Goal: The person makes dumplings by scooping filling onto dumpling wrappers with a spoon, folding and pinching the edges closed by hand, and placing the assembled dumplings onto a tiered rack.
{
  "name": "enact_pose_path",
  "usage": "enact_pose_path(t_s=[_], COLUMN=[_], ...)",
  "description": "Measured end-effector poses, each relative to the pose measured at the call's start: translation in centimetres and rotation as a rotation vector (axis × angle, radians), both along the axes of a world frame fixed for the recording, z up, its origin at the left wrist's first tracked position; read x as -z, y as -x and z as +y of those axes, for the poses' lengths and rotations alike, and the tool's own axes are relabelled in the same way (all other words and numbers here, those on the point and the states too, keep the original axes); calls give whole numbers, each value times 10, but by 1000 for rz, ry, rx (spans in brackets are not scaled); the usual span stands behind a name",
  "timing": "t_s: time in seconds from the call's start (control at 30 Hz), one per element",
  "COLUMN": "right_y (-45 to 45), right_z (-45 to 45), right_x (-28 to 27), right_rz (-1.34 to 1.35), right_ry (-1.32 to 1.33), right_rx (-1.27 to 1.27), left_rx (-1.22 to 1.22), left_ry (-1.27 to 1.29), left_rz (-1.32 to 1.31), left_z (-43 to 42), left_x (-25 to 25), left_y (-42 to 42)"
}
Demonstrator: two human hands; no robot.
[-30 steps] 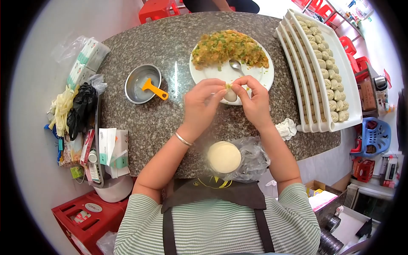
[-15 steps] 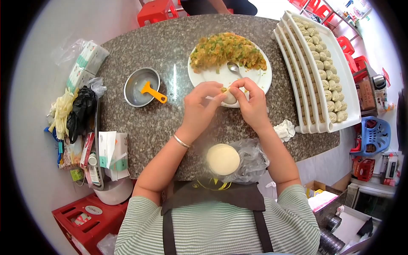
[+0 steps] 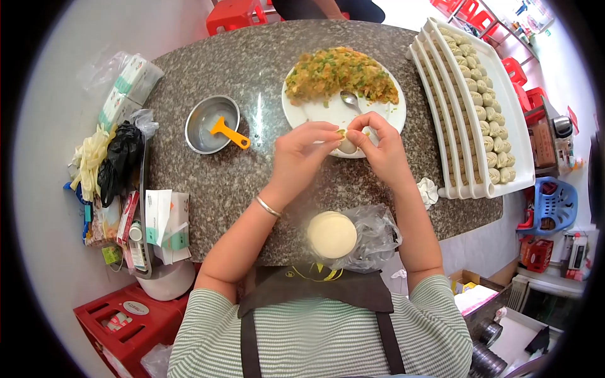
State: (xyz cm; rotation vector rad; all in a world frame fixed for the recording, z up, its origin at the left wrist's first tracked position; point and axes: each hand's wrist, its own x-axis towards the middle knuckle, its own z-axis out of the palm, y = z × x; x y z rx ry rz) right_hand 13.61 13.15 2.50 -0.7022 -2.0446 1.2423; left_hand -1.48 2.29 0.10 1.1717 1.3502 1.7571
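Note:
A small filled dough wrapper (image 3: pixel 346 146) is pinched between both hands over the near rim of a white plate (image 3: pixel 299 116). My left hand (image 3: pixel 304 152) grips its left side, and my right hand (image 3: pixel 380 146) holds its right edge with thumb and fingers. Bits of filling show at the wrapper's top. On the plate lie a heap of orange and green filling (image 3: pixel 340 74) and a metal spoon (image 3: pixel 350 99), its handle running toward my right hand. Close to my body, a stack of round wrappers (image 3: pixel 331 234) rests beside a clear plastic bag (image 3: pixel 377 233).
At the left stands a metal bowl (image 3: pixel 203 134) holding an orange-handled scraper (image 3: pixel 230 133). Stacked white trays (image 3: pixel 518 135) of pleated dumplings (image 3: pixel 488 113) fill the right side. A crumpled tissue (image 3: pixel 428 192) lies near my right forearm. Another person (image 3: pixel 328 9) is beyond the table.
Both hands remain closed on the wrapper, with small shifts of the fingers along its edge. My right hand has turned slightly and sits a little further right.

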Motion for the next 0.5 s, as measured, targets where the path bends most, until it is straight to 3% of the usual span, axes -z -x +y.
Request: enact_pose_path(t_s=[0.1, 0.17, 0.3, 0.5], right_y=[0, 2, 6, 7], right_z=[-1, -5, -11, -13], right_x=[-1, 1, 1, 6], right_rz=[10, 25, 84, 83], right_ry=[-62, -48, -107, -106], right_rx=[-44, -3, 49, 69], left_rx=[-7, -23, -67, -150], left_ry=[-25, 27, 51, -6], left_rz=[128, -68, -94, 257], left_z=[0, 0, 0, -2], left_x=[1, -4, 0, -5], left_y=[-2, -7, -7, -4])
